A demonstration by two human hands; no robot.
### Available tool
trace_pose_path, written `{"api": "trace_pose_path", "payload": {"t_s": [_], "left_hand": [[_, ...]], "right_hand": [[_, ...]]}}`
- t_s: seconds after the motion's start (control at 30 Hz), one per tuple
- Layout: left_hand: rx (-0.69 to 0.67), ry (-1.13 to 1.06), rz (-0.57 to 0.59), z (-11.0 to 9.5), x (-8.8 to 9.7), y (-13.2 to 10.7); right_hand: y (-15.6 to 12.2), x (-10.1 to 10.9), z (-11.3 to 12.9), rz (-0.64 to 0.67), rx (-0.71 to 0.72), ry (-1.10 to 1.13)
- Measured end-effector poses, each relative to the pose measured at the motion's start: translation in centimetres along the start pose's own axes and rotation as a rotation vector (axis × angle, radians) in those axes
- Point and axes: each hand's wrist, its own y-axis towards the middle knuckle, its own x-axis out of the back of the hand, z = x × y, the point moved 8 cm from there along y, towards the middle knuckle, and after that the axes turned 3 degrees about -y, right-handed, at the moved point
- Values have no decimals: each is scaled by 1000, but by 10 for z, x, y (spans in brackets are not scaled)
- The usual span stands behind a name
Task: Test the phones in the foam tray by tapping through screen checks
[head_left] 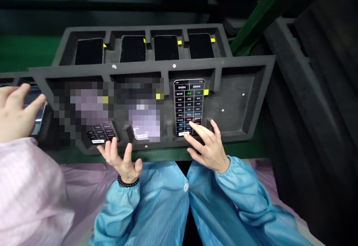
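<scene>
Here, the lit phone (181,108) is being held in the third compartment from the left of the front tray (237,108), partly covered by the spread, released right hand (210,150). The left hand (123,163), likewise released, is being held beside a partly blurred phone (102,131). Behind, four dark phones (166,47) are being cut off by the front tray; leftward, another device (39,117) is being blocked by a co-worker's hand (15,115).

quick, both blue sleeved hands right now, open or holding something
Left hand: open, holding nothing, near a partly pixelated phone.
Right hand: open, holding nothing, over the lower part of a lit phone.
</scene>
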Motion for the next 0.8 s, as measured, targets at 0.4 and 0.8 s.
{"api": "trace_pose_path", "payload": {"t_s": [0.4,0.8], "left_hand": [[-9,-4,-13,-6,0,4],[-63,-62,26,-14,4,15]], "right_hand": [[4,5,0,-30,-6,-9],[9,15,-5,-64,6,45]]}}
